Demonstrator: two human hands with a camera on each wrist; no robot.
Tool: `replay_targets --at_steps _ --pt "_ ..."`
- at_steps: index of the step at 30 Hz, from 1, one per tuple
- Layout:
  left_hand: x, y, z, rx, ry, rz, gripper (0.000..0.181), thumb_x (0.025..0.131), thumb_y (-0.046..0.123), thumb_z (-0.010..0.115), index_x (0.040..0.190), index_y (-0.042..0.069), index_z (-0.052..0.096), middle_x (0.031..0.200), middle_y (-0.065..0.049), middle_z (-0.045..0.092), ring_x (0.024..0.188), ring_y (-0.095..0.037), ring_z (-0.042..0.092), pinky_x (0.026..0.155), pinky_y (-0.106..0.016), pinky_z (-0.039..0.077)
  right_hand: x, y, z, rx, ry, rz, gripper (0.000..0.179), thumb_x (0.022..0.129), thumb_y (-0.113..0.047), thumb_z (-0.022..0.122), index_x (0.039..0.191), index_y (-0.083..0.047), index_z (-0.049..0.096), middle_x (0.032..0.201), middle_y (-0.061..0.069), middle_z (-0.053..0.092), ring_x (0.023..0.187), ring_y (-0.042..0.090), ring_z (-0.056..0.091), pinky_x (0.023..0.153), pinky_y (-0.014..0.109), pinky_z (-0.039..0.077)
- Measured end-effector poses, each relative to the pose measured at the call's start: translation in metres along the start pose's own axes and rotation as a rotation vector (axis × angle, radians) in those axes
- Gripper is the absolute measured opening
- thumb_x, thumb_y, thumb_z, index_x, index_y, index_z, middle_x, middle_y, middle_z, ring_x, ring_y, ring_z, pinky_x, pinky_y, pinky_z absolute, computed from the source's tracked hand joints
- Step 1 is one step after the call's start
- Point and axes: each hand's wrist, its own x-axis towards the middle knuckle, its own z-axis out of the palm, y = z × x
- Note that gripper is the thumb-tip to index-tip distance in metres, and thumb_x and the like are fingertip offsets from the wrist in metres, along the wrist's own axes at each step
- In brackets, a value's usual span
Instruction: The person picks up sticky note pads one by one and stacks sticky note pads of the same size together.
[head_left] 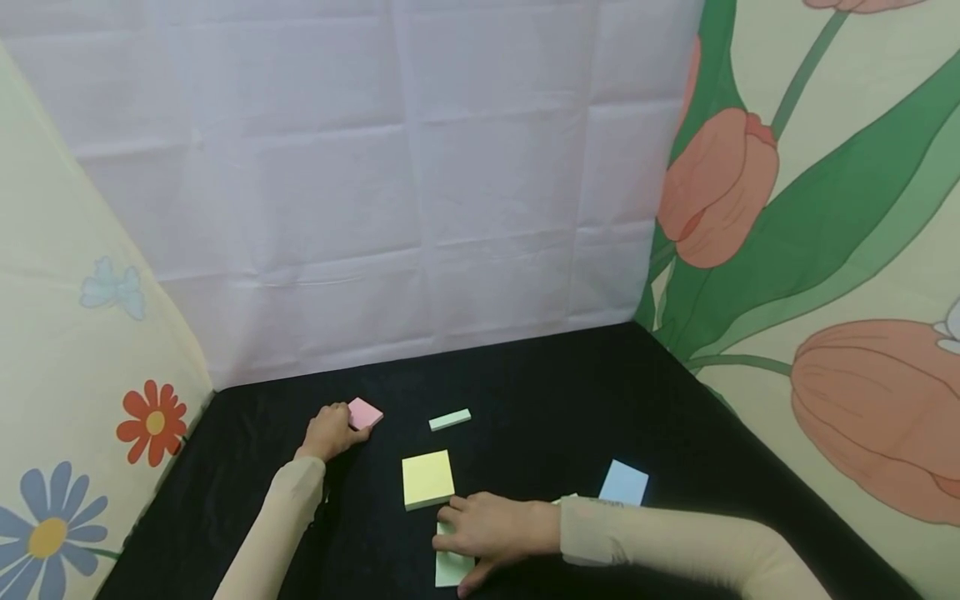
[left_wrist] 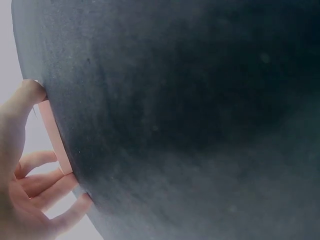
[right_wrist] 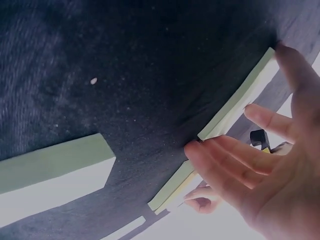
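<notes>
My left hand (head_left: 328,432) holds a small pink sticky note pad (head_left: 365,414) by its edges near the table's far left. In the left wrist view, its thumb is at one end of the pink pad (left_wrist: 55,137) and its fingers at the other. My right hand (head_left: 495,527) reaches over a light green sticky note pad (head_left: 452,571) at the front. Its thumb and fingers grip opposite ends of that green pad (right_wrist: 240,97) in the right wrist view. Just beyond the right fingertips lies a larger yellow sticky note pad (head_left: 427,477).
A narrow pale green pad (head_left: 450,419) lies farther back. On the right sits a blue pad (head_left: 625,482), partly behind the right sleeve. Another green pad (right_wrist: 55,172) is close to the right wrist. Black cloth (head_left: 540,400) covers the table; a white curtain (head_left: 420,183) hangs behind.
</notes>
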Motion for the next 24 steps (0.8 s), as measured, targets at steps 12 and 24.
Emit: replay_targets --at_steps 12,24 --pt "-0.0002 0.0028 0.0002 -0.008 0.02 -0.006 0.052 0.08 0.031 0.075 0.103 -0.01 0.054 0.086 -0.019 0.06 0.075 -0.029 0.054 0.073 -0.047 0.048 0.0013 -0.002 -0.0029 -0.011 -0.008 -0.005 0.047 0.089 -0.064 0.059 0.115 -0.025 0.061 0.109 -0.005 0.056 0.084 0.003 0.047 0.058 0.014 0.041" --pt "-0.0057 0.0032 0.0008 -0.049 0.027 -0.039 0.063 0.079 0.032 0.076 0.115 -0.01 0.047 0.093 -0.021 0.06 0.083 -0.033 0.051 0.076 -0.05 0.047 0.0012 0.0017 0.003 0.028 0.009 -0.007 0.047 0.089 -0.062 0.059 0.115 -0.023 0.058 0.112 -0.002 0.055 0.085 0.004 0.045 0.066 0.014 0.042"
